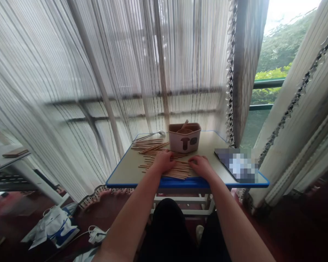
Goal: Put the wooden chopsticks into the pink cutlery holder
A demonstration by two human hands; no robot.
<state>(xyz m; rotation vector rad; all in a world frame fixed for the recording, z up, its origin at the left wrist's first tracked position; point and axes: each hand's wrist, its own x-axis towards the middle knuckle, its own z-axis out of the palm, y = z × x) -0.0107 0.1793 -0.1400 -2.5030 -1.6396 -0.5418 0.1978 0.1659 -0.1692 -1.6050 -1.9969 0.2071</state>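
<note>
Several wooden chopsticks (150,148) lie spread over a small blue-edged table (125,171). My left hand (163,161) rests palm down on the pile near the table's front, fingers curled over the sticks. My right hand (200,164) lies beside it on the same pile, fingers bent down onto the sticks. Behind the hands stands a pink holder (184,138) with a mushroom design and something wooden sticking out of it. A metal spoon (151,135) lies at the table's far left.
A dark flat device (239,164) lies on the table's right side. Sheer curtains hang close behind and to both sides. On the floor at left are a white and blue bag (54,227) and a cable (96,234). A white shelf (15,160) stands far left.
</note>
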